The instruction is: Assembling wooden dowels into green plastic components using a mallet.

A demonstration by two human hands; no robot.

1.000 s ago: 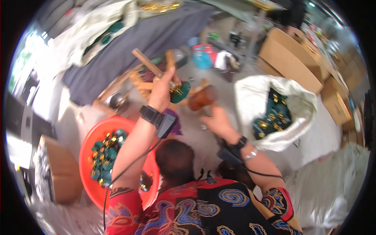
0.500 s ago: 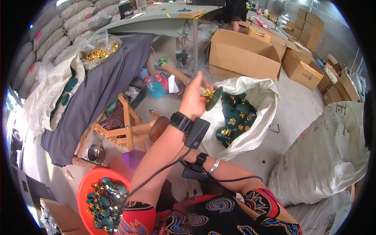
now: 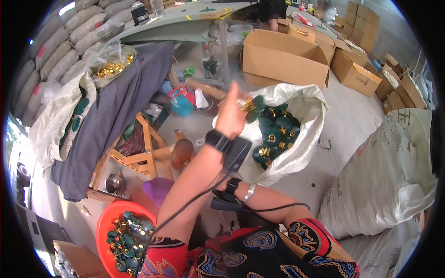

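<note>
My left hand (image 3: pixel 231 116) is raised at the near-left rim of an open white woven sack (image 3: pixel 311 103). Its fingers close on a green disc with a gold flower-shaped part (image 3: pixel 252 107), blurred by motion. Inside the sack lie several similar green-and-gold pieces (image 3: pixel 280 132). My right forearm (image 3: pixel 273 201), with a black strap and silver bracelet, crosses below my left arm. Behind my left forearm my right hand is hidden, so its fingers do not show. At lower left, a red basin (image 3: pixel 103 227) holds several more green-and-gold pieces (image 3: pixel 125 241).
An open cardboard box (image 3: pixel 282 55) stands beyond the sack. Full woven sacks (image 3: pixel 384 171) crowd the right side. To the left are a wooden frame (image 3: pixel 147 148), a dark cloth (image 3: pixel 111 120) and a bag of gold parts (image 3: pixel 111 69). A person's legs (image 3: pixel 271 21) show at the back.
The view has shifted slightly. My left hand still holds the green-and-gold piece, which now looks turned and more blurred. My right forearm stays under my left one.
</note>
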